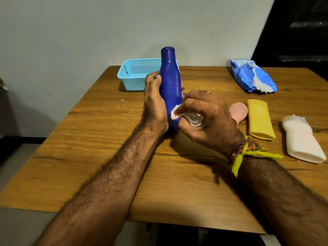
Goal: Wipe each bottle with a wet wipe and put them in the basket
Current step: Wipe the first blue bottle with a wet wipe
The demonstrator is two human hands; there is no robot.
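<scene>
— So, where is the tall dark-blue plastic bottle [170,89] held?
— Upright over the wooden counter [110,139], gripped by the left hand [154,102]; a crumpled white wet wipe [186,118] is pressed against it, clutched by the right hand [207,118]

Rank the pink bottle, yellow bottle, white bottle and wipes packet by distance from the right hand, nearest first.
From the right hand:
1. Pink bottle, just behind the knuckles, partly hidden.
2. Yellow bottle, lying to its right.
3. White bottle, farther right near the table edge.
4. Wipes packet, at the back right.
</scene>
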